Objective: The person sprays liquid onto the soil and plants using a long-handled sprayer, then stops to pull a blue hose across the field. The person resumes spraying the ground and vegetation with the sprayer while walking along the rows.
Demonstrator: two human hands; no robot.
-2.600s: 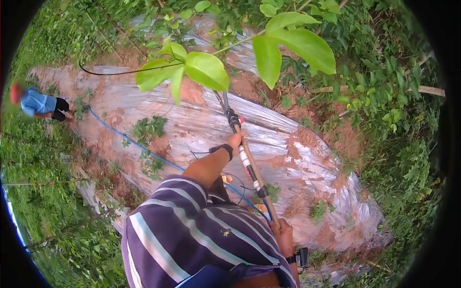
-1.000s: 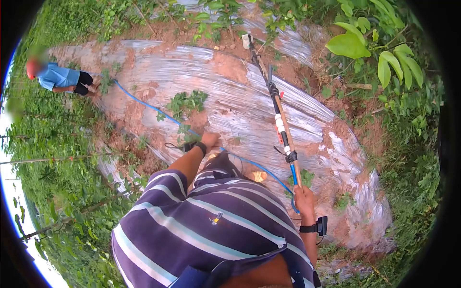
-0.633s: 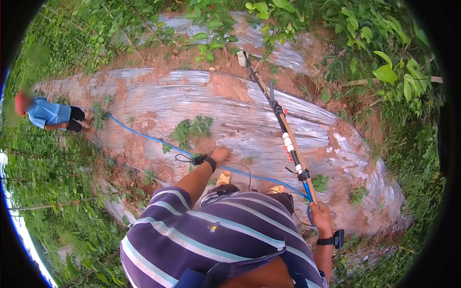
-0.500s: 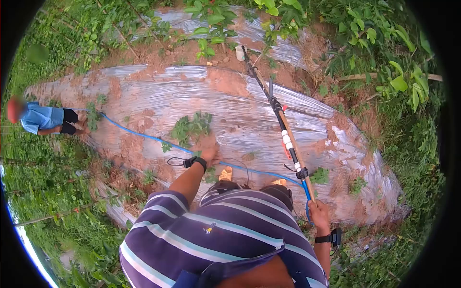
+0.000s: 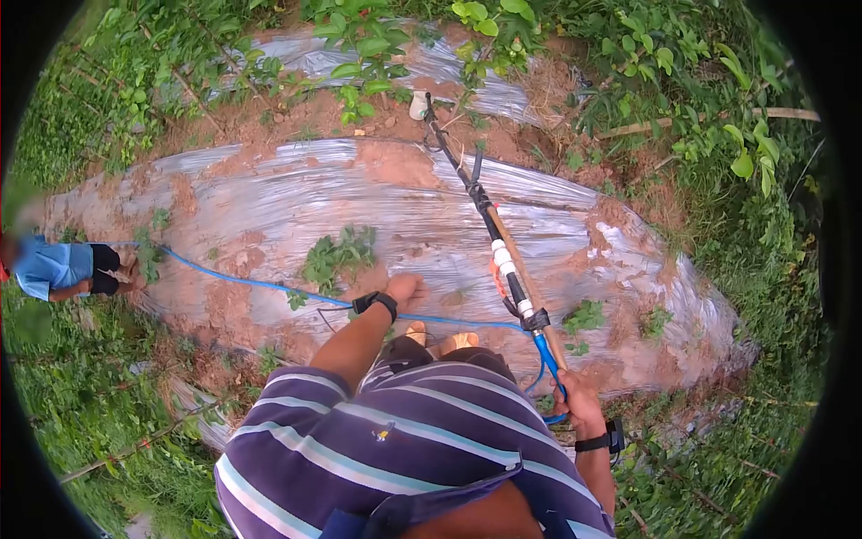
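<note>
Head view: your right hand is closed round the near end of the wooden pole, which slants toward the far left over the plastic film, a black-and-white pipe alongside it. Your left hand is over the film, right of a leafy plant; whether its fingers are curled or touching anything, I can't tell.

The likeliest trouble is underfoot: the blue hose runs just beyond your feet, so a forward step could snag it and tug the pipe. Held at one end, the long pole could also dip or swing, perhaps tearing film.

Your right hand hides the pole's butt. The pale piece by the far tip is too small to identify, and the co-worker on the left is cut off by the view's edge.
</note>
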